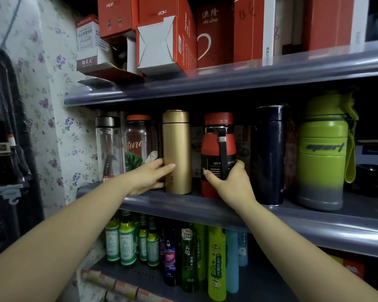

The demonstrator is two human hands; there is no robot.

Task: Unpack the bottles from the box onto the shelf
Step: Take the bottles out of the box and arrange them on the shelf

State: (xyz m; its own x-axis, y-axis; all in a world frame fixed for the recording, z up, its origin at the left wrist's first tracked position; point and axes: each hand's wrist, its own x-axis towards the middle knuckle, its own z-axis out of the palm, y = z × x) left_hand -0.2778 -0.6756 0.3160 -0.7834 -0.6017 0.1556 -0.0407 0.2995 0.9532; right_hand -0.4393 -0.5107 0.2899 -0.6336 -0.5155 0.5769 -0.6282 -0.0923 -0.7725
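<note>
A gold flask (176,144) stands upright on the middle shelf (205,209). My left hand (150,176) grips its lower part, thumb across the front. Right of it stands a red bottle (218,147) with a black strap and black label. My right hand (228,182) holds that bottle low down, thumb on the label's left side. Both bottles rest on the shelf. The box is not in view.
On the same shelf stand a clear glass bottle (108,147), a glass jar with an orange lid (140,144), a dark blue flask (267,153) and a green sport jug (323,149). Red cartons (168,35) fill the top shelf. Small green bottles (127,240) crowd the lower shelf.
</note>
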